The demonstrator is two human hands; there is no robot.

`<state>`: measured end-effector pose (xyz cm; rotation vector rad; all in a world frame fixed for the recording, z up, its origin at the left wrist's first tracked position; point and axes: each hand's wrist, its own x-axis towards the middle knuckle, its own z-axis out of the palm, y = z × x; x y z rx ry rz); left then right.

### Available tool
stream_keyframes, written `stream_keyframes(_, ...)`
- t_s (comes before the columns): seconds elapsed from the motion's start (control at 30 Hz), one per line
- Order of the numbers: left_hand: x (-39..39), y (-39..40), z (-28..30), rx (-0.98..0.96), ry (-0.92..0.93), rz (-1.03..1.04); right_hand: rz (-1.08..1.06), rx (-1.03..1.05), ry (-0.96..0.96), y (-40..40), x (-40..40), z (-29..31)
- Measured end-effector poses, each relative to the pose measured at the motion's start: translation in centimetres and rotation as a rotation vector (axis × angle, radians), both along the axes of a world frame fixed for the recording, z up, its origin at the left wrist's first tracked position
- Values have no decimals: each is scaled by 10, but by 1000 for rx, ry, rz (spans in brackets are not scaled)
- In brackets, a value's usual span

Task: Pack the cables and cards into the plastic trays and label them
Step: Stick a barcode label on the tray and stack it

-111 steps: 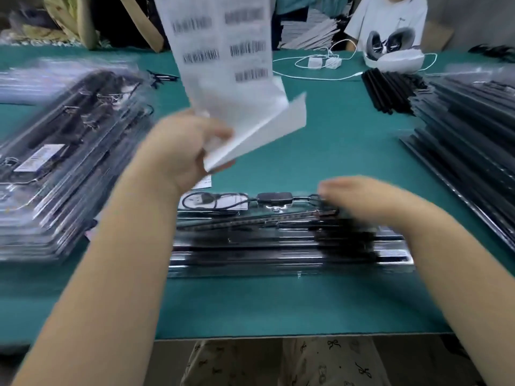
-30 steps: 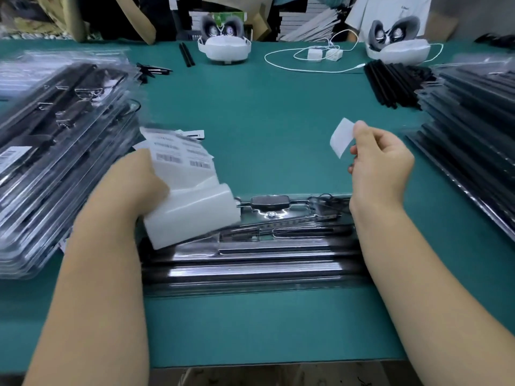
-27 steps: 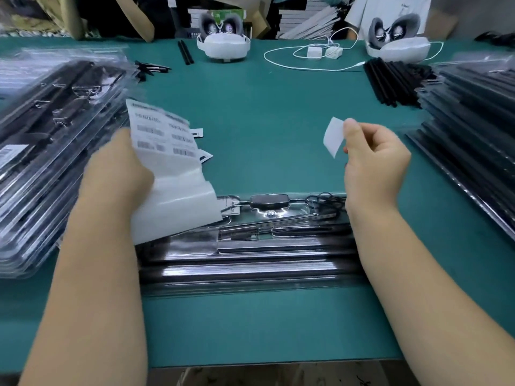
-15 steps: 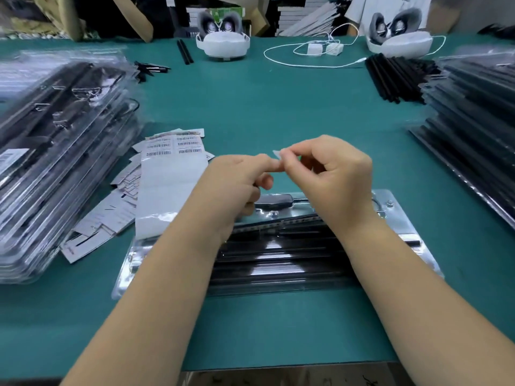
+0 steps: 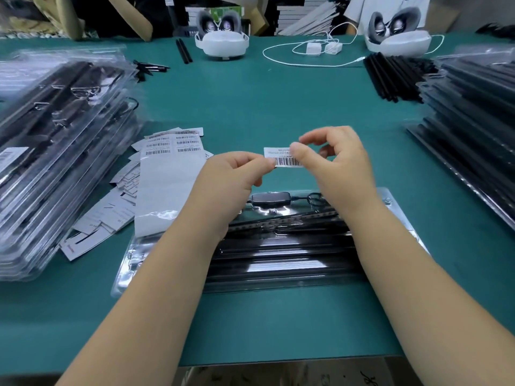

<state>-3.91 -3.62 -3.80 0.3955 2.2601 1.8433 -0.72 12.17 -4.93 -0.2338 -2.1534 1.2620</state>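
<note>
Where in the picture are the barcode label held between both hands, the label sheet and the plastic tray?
barcode label (image 5: 281, 157): head view, on its printed face.
label sheet (image 5: 167, 185): head view, on its blank lower backing.
plastic tray (image 5: 390, 201): head view, on its clear far right corner.

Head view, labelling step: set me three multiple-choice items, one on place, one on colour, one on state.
1. Where does the label sheet lie?
A. left of the hands
B. on the right stack
C. on a headset

2. What colour is the table?
A. red
B. teal
C. white

3. How is the barcode label held?
A. stuck on the tray
B. lying loose on the table
C. pinched between both hands, above the tray

Key: 1 A, it lies beside the left hand. 2 B, the bare surface is teal. 3 C, left hand and right hand pinch it over the tray.
</note>
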Motion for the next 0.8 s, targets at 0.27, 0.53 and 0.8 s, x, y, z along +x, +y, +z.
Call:
stream_keyframes(0.27, 3, 7, -7, -211, 118, 66, -45, -64, -272, 38, 10, 18)
stream_keyframes(0.53, 20, 23, -22, -822, 788, -463, -30, 195, -737, 69, 33, 19)
stream_keyframes(0.8, 20, 24, -32, -882, 769, -548, -182, 76, -607, 55, 38, -5)
